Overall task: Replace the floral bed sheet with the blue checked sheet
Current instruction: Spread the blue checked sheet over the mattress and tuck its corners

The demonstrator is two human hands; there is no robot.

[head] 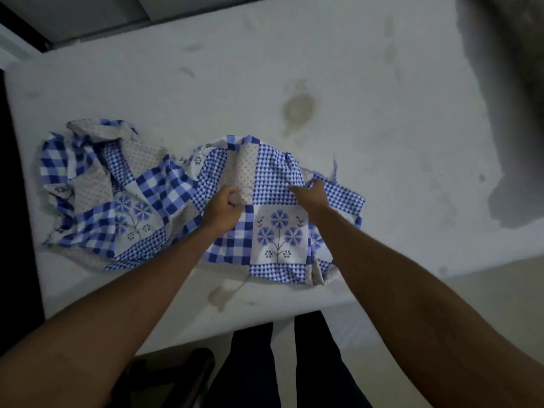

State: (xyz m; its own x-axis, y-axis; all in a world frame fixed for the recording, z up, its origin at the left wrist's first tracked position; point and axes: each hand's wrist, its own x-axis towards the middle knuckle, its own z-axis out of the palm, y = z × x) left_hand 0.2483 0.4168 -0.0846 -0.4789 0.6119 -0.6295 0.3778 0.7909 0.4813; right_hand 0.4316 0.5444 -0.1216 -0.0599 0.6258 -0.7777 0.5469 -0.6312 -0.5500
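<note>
1. Head view, looking down: person stands at the near edge of the bed, both bare forearms stretched forward over the mattress (pixel 368 83).
2. Left hand (pixel 225 206): curled into a fist, knuckles up, a raised fold of the blue checked sheet (pixel 265 201) bunched inside it. Wrist roughly straight, forearm running in from lower left.
3. Right hand (pixel 313 194): palm down, fingers tucked over the sheet's far right part and pinching fabric there. Exact finger closure partly hidden by the cloth, but it does hold the sheet.
4. Hands sit near each other, apart, with a gingham panel between them.
5. Sheet location: crumpled in a heap on the near-left half of the mattress, not spread. Two lumps, one under the hands, the other further left toward the mattress edge. Pattern is patchwork: big and small blue checks, dotted beige squares, panels with blue flowers.
6. Mattress: bare, off-white, several brownish stains; largest one beyond the hands, another near the front edge below the sheet.
7. Grey crumpled fabric (pixel 506 98) covers the far-right corner of the mattress; too blurred to tell its pattern.
8. Room: dim. Pale floor (pixel 471 304) at right, dark strip along the left side, the person's dark trousers (pixel 294 363) below the mattress edge.
</note>
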